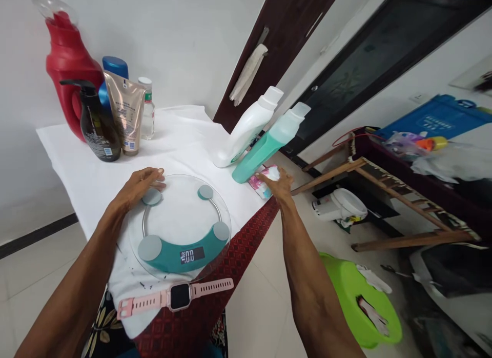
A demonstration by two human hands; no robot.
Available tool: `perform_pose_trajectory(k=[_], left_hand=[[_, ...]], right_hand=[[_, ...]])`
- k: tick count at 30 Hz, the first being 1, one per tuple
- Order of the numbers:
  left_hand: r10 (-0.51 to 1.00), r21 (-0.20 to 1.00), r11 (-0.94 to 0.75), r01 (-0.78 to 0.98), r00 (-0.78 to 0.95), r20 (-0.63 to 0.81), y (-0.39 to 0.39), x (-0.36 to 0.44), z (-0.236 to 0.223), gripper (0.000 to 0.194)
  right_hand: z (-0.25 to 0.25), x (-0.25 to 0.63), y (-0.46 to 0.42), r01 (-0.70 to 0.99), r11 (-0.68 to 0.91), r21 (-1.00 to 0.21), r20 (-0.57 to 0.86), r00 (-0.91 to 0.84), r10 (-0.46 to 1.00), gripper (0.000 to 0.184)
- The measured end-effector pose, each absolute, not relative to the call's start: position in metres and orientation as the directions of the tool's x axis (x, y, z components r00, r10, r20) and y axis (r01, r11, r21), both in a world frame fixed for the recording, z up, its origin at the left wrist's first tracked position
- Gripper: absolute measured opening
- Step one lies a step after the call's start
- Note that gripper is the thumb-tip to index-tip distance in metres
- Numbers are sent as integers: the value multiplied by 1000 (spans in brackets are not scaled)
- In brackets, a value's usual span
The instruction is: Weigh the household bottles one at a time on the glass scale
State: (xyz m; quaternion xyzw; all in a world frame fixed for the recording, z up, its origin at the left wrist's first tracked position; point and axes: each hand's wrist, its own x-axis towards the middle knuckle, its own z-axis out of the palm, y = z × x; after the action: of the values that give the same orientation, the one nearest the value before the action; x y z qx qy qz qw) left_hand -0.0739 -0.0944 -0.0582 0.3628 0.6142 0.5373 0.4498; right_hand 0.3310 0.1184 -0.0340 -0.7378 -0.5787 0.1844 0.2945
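Note:
A round glass scale [180, 225] with a teal base and a lit display lies on the white cloth [180, 137]. My left hand [139, 186] rests on its far left rim, fingers curled over the edge. My right hand [277, 182] reaches to the table's right edge and closes on a small pink and white packet [263, 182]. Just beyond that hand a white bottle [248, 128] and a teal bottle [269, 142] stand leaning. A pink smartwatch [177, 295] lies flat in front of the scale.
At the back left stand a red jug [67, 65], a dark pump bottle [98, 124], a tan tube [126, 112] and a small clear bottle [147, 109]. On the floor to the right are a green basin [361, 301] and a white appliance [340, 204]. A wooden bench [403, 194] is further right.

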Motion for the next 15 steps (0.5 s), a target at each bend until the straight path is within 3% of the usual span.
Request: perform_pose_trajectory(k=[9,15], left_hand=[[925,985,174,1,-343,-163,-93,-73,-56,80],[924,981,191,-11,-336,-184,-93,-76,-61,84]], right_hand=[[-37,357,105,795,30,-606,161,85,983,99],[-24,384,85,811,195,-552,126,-150,981,81]])
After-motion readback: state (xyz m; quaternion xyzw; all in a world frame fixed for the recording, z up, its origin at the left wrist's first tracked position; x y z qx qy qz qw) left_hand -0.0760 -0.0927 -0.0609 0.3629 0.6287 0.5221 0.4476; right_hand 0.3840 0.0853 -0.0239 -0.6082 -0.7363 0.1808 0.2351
